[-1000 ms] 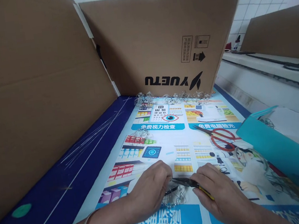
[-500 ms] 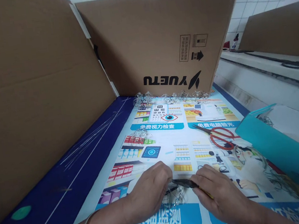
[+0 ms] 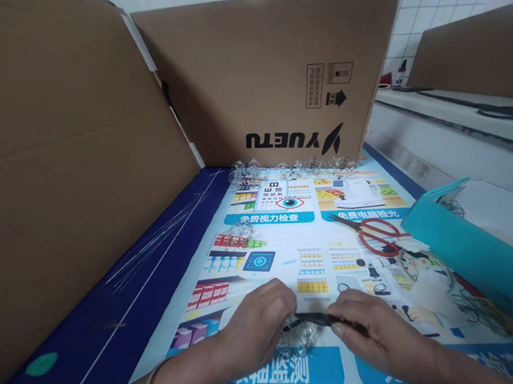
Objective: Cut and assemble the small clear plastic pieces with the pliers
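At the lower middle of the head view, my left hand (image 3: 266, 316) is closed, its fingers pinched on a piece of thin silvery wirework (image 3: 297, 339) with clear beads. Part of that piece hangs below the fingers, and the hand hides the rest. My right hand (image 3: 373, 324) wraps round a pair of dark-jawed pliers (image 3: 318, 318). The jaws point left and their tips meet the wirework beside my left fingertips. Exactly what the tips grip is too small to tell. A printed sheet (image 3: 309, 235) with shop pictures lies under both hands.
Red-handled scissors (image 3: 378, 236) lie beyond my right hand. A teal box (image 3: 486, 250) stands at the right, near a coil of wire (image 3: 475, 308). Cardboard panels (image 3: 267, 58) rise behind and left. Beaded wire pieces (image 3: 298, 167) line the back; loose straight wires (image 3: 159, 239) lie left.
The pliers have turned slightly in my right hand, and their jaws now look closer together. My left hand keeps its pinch in nearly the same place. The camera view has shifted a little.
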Demonstrator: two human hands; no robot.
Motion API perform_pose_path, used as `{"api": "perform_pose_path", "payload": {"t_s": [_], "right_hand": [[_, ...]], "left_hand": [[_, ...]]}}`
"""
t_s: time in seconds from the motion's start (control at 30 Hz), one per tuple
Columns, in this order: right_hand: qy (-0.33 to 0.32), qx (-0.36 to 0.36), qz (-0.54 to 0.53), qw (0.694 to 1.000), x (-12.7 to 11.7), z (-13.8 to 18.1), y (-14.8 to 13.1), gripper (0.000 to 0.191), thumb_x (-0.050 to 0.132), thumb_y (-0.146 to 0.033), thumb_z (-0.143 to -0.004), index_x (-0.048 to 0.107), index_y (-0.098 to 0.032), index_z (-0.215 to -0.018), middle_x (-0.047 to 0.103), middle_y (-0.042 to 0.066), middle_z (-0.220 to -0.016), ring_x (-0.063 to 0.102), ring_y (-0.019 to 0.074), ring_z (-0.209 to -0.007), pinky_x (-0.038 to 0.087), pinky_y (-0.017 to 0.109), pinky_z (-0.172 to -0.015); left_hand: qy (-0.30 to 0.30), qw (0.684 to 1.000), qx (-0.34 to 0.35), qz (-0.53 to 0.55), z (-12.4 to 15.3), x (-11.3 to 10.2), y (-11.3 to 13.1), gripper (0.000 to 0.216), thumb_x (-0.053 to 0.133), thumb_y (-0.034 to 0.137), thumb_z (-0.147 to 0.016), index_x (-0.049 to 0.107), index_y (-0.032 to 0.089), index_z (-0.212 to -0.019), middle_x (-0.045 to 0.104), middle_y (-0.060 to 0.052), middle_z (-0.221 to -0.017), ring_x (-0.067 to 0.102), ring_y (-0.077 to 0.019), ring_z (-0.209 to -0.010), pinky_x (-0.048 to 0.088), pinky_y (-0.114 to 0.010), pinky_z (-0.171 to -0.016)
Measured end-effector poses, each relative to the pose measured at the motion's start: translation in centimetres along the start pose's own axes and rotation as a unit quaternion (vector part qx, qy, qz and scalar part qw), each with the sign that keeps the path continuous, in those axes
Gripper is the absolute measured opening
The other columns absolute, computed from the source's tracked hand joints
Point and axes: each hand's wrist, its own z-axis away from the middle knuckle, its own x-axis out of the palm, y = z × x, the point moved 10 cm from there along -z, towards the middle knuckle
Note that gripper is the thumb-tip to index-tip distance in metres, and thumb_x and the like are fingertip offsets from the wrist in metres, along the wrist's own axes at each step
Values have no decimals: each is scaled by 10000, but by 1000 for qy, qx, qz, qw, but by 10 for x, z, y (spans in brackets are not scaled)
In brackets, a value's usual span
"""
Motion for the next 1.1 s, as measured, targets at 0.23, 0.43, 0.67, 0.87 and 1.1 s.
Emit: {"api": "perform_pose_path", "payload": {"t_s": [0.23, 0.43, 0.67, 0.87, 1.1], "right_hand": [[-28, 7, -63, 998, 1, -2, -5, 160, 429, -223, -848, 575, -188, -793, 567, -3, -726, 521, 120, -659, 392, 224, -596], [-63, 33, -106, 992, 2, -2, -1, 171, 428, -229, -853, 595, -196, -840, 590, -8, -773, 537, 120, -681, 389, 208, -592], [-52, 43, -121, 990, 2, -2, 2, 173, 422, -239, -850, 576, -184, -796, 543, -11, -711, 504, 115, -646, 369, 212, -572], [-5, 64, -109, 992, 2, 2, 10, 183, 423, -275, -856, 579, -185, -823, 545, 18, -767, 520, 141, -720, 410, 240, -623], [113, 25, -17, 993, -9, 11, 11, 207, 442, -276, -853, 517, -216, -1037, 520, 64, -989, 481, 187, -930, 426, 304, -786]], "left_hand": [[8, 1000, 26, 13, 1, -2, 3, 152, 368, 88, -831, 375, 180, -952, 528, -86, -882, 445, -182, -753, 391, -340, -677], [18, 999, 31, 32, 2, -5, 3, 104, 345, 155, -887, 377, 188, -981, 537, -87, -906, 460, -181, -776, 404, -351, -702], [38, 997, 39, 56, 0, -11, 7, 114, 333, 141, -894, 390, 182, -983, 544, -92, -933, 473, -179, -802, 414, -343, -708], [69, 994, -11, 83, -1, -15, -4, 157, 356, 54, -840, 405, 167, -937, 527, -80, -894, 476, -172, -806, 407, -330, -709], [116, 989, -68, 56, 0, -23, -15, 190, 365, 16, -811, 403, 167, -919, 500, -73, -891, 464, -171, -812, 396, -324, -713]]}}
